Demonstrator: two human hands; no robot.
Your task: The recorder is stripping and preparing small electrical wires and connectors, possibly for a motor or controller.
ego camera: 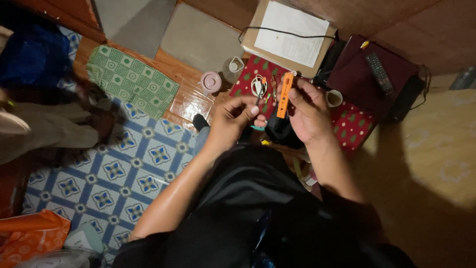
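My right hand point(310, 114) holds a slim orange tool point(284, 94) upright between thumb and fingers. My left hand point(232, 119) is curled close beside it, fingertips pinched near the tool's lower end over a dark object point(280, 131); I cannot tell what the fingers pinch. Both hands hover above a red patterned cloth point(349, 124) on a low surface. A coiled white cable point(259, 85) lies on the cloth just beyond the hands.
A cardboard box with a white paper point(292, 32) lies at the back. A dark red case with a remote control point(379, 72) sits at right. A pink lid point(211, 82), a clear cup point(233, 67), a small mug point(334, 98), green and blue patterned mats point(131, 79) lie left.
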